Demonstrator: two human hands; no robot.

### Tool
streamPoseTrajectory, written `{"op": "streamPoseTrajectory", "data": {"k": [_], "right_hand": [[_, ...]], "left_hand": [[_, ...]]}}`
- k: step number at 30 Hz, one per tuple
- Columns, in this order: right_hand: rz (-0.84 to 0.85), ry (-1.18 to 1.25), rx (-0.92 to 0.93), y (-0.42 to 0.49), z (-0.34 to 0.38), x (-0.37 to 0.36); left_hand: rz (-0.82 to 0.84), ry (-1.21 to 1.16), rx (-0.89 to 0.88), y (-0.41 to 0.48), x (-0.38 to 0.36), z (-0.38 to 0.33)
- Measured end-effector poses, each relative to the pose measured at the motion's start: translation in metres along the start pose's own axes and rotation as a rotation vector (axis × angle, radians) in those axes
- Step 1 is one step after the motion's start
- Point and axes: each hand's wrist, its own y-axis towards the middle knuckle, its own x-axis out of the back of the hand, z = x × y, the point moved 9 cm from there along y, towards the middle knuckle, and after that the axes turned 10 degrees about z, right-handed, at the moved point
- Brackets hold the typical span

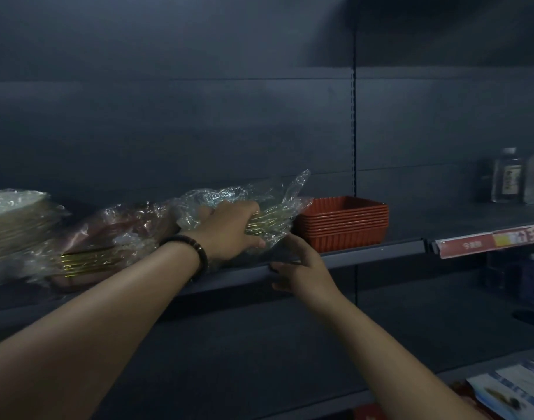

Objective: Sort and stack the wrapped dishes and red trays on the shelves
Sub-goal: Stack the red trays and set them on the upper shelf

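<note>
Gripping a stack of gold-rimmed dishes wrapped in crinkled clear plastic, the left hand has its fingers curled over the top of the bundle and its thumb under the near edge; a dark bead bracelet circles that wrist. This bundle sits on the dark grey metal shelf, near its front lip and just beside a nested stack of red ribbed plastic trays, with the loose wrap touching the trays' left side. The right hand is at the shelf's front edge below the bundle, fingers loosely extended and holding nothing, the upper fingertips reaching the bottom of the wrap. To the left lies a second plastic-wrapped pile of gold-rimmed dishes, and at the far left a wrapped stack of pale round plates. On the next shelf bay to the right stand clear bottles with white caps, above a red price strip. Printed packets lie on the lower shelf.
</note>
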Motion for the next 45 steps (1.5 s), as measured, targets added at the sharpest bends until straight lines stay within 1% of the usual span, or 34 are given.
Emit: {"op": "streamPoseTrajectory", "data": {"k": [2,3,4,5,7,9,12,14,16,20,23,24,27,29,32,35,39,42,45], "right_hand": [[-0.05,-0.026,0.007,-0.007,0.001,0.002],[-0.074,-0.035,0.003,-0.011,0.0,0.002],[-0.094,-0.046,0.0,-0.016,-0.003,0.001],[-0.1,-0.062,-0.002,-0.021,-0.004,-0.003],[-0.09,-0.103,-0.008,-0.028,-0.008,-0.017],[-0.051,-0.124,-0.014,-0.035,-0.009,-0.04],[0.06,-0.179,-0.03,-0.038,-0.009,-0.09],[0.133,-0.193,-0.053,-0.035,-0.013,-0.124],[0.18,-0.186,-0.06,-0.031,-0.012,-0.154],[0.244,-0.159,-0.068,-0.018,-0.005,-0.206],[0.212,-0.129,-0.074,-0.002,0.002,-0.229],[0.193,-0.117,-0.076,0.005,0.004,-0.233],[0.174,-0.042,-0.122,0.022,0.008,-0.24],[0.186,-0.002,-0.159,0.029,0.008,-0.246],[0.19,0.064,-0.175,0.032,0.006,-0.253],[0.195,0.101,-0.177,0.031,0.005,-0.259],[0.199,0.147,-0.178,0.031,0.003,-0.262],[0.183,0.15,-0.172,0.03,0.002,-0.258],[0.157,0.142,-0.144,0.029,0.002,-0.251]], "left_hand": [[0.078,-0.012,0.015,-0.003,0.004,-0.002],[0.089,-0.061,0.011,-0.006,0.01,-0.002],[0.062,-0.123,0.005,-0.013,0.021,-0.001],[-0.001,-0.18,-0.007,-0.021,0.036,0.001],[-0.178,-0.256,-0.022,-0.048,0.071,0.012],[-0.328,-0.301,0.005,-0.08,0.096,0.04],[-0.453,-0.39,0.179,-0.13,0.105,0.116],[-0.503,-0.489,0.319,-0.16,0.094,0.172],[-0.537,-0.546,0.425,-0.187,0.081,0.213],[-0.523,-0.625,0.469,-0.219,0.061,0.246],[-0.522,-0.65,0.538,-0.234,0.05,0.255],[-0.521,-0.687,0.525,-0.233,0.044,0.261],[-0.444,-0.961,0.48,-0.221,0.02,0.27],[-0.421,-1.054,0.502,-0.213,0.006,0.28],[-0.486,-1.104,0.479,-0.209,-0.005,0.288],[-0.515,-1.108,0.493,-0.207,-0.012,0.297],[-0.53,-1.179,0.447,-0.204,-0.009,0.285],[-0.595,-1.212,0.382,-0.205,-0.01,0.282],[-0.591,-1.24,0.415,-0.202,-0.019,0.282]]}}
